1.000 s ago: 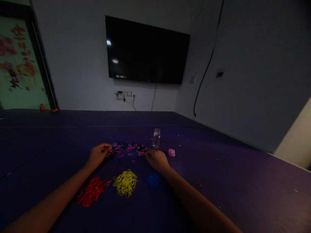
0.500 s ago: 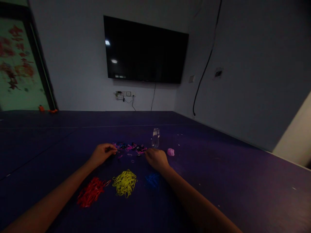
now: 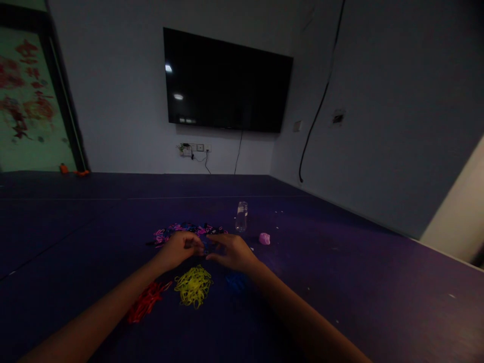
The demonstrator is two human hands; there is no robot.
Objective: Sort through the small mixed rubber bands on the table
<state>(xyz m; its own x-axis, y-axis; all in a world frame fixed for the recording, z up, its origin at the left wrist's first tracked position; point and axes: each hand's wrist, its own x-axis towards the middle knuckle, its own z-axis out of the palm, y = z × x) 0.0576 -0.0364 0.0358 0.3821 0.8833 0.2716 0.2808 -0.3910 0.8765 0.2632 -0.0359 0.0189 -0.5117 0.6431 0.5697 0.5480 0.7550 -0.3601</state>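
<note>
My left hand (image 3: 180,250) has its fingertips drawn together, at the front of a mixed pile of pink, black and blue rubber bands (image 3: 181,228). A few blue rubber bands (image 3: 206,246) show right at those fingertips. Facing it from the right, my right hand (image 3: 233,251) has thumb and fingers apart, with the blue bands in the gap between the hands. A yellow heap of rubber bands (image 3: 194,286) lies just below the hands. The red heap (image 3: 148,301) is partly behind my left forearm, and a dim blue heap (image 3: 236,282) sits beside my right wrist.
A clear bottle or jar (image 3: 241,217) stands upright behind my right hand. Right of it lies a small pink lump (image 3: 264,238). The dark purple surface (image 3: 340,272) carries small white scraps. A television (image 3: 229,80) hangs on the far wall, and a black cable (image 3: 315,118) dangles at the right.
Both hands have come closer together in front of the mixed pile, the left moving right and the right slightly left. My right hand has spread its fingers. Blue bands now show between them.
</note>
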